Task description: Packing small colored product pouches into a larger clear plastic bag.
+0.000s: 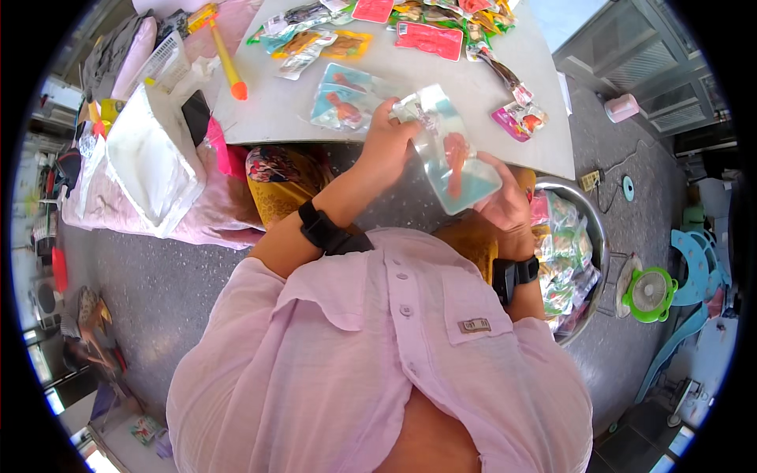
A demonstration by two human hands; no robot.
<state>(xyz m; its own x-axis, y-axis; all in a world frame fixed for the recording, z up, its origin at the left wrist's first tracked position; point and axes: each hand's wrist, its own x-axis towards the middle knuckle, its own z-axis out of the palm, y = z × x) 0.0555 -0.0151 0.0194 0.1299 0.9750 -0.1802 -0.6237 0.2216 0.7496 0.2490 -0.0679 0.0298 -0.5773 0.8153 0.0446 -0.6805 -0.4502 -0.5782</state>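
Between my hands, just off the table's near edge, is a clear and teal plastic food packet point(455, 158) with a brown drumstick-like piece showing on it. My left hand point(388, 135) pinches its upper left part. My right hand point(503, 195) grips its lower right corner, with the thumb on top. Two similar teal packets point(341, 102), or one overlapping another, lie flat on the table just left of my left hand. To the right, a pink snack packet point(520, 120) lies near the table's right edge beside a long dark packet point(503, 77).
The white table point(268, 118) carries a heap of colourful packets, with red packets point(430, 41) among them. A metal basin point(603, 236) full of packets stands by my right forearm. At left are a white foam box point(154, 158), a dark phone point(196, 118) and a yellow-orange toy hammer point(225, 59). A green fan point(650, 294) stands right.
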